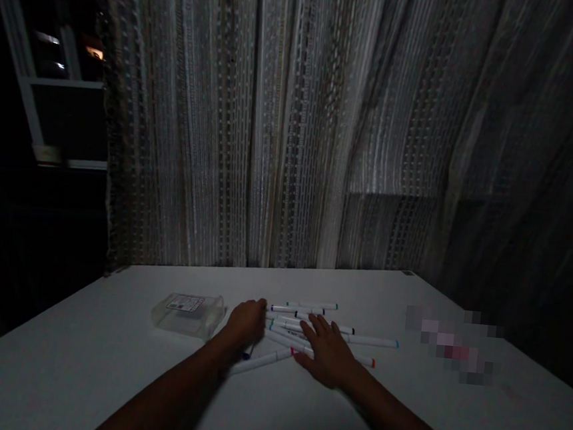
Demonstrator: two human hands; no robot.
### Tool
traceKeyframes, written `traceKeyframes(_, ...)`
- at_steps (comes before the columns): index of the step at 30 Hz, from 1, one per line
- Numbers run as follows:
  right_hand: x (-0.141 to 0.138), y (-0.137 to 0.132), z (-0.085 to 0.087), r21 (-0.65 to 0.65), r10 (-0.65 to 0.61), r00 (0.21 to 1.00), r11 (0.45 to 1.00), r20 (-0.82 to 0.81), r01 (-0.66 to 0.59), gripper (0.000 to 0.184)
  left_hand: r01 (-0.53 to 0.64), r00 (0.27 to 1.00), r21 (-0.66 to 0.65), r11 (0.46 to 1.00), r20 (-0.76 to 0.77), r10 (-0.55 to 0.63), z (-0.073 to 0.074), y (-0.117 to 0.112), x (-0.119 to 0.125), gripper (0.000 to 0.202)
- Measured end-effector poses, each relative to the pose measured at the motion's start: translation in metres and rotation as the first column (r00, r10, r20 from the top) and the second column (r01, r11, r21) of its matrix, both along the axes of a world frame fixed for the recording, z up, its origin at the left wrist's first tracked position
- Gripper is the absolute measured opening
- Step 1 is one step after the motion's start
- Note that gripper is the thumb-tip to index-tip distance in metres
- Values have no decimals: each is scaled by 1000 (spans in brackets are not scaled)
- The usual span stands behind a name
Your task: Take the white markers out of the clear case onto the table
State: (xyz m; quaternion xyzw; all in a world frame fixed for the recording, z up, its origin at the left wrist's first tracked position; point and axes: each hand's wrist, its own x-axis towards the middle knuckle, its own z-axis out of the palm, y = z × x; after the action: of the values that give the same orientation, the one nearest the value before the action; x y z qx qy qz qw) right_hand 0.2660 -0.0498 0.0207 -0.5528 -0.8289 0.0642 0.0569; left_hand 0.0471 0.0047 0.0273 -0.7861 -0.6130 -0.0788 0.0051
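Dim light, dark edges, bowed wide-angle distortion.

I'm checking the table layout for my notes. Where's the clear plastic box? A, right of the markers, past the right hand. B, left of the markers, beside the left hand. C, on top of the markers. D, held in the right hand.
B. The clear plastic box sits on the white table left of the markers, beside the left hand.
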Motion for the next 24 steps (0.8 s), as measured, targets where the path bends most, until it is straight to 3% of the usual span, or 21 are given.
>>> traceKeyframes(6, -14, 6, -3, 56, -118, 992, 991, -39, 120, 80, -26, 988, 21, 999, 151, 23, -11, -22, -13, 32)
traceKeyframes(8, -13, 5, 0, 58, -112, 992, 992, -64, 115, 82, 87, 961, 112, 990, 253, -113, -20, -38, -23, 39)
traceKeyframes(11, 5, -5, 3, 24, -29, 997, 999, -67, 31, 86, 339, 898, 184, 923, 230, -375, -41, -64, -38, 52)
traceKeyframes(13, 21, -12, 2, -11, 22, 999, 1000, -49, -23, 85, 388, 879, 200, 900, 212, -426, -54, -76, -42, 53)
traceKeyframes(17, 29, -18, -9, 27, -13, 998, 1000, -61, 15, 77, 247, 910, 258, 934, 270, -315, -71, -77, -26, 42)
traceKeyframes(21, 3, -10, -21, 144, -165, 982, 974, -94, 177, 66, 146, 928, 275, 950, 294, -228, -71, -68, 8, 43)
traceKeyframes(24, -9, -5, -19, 218, -218, 970, 947, -106, 237, 60, 106, 934, 252, 962, 305, -183, -69, -65, 22, 46)
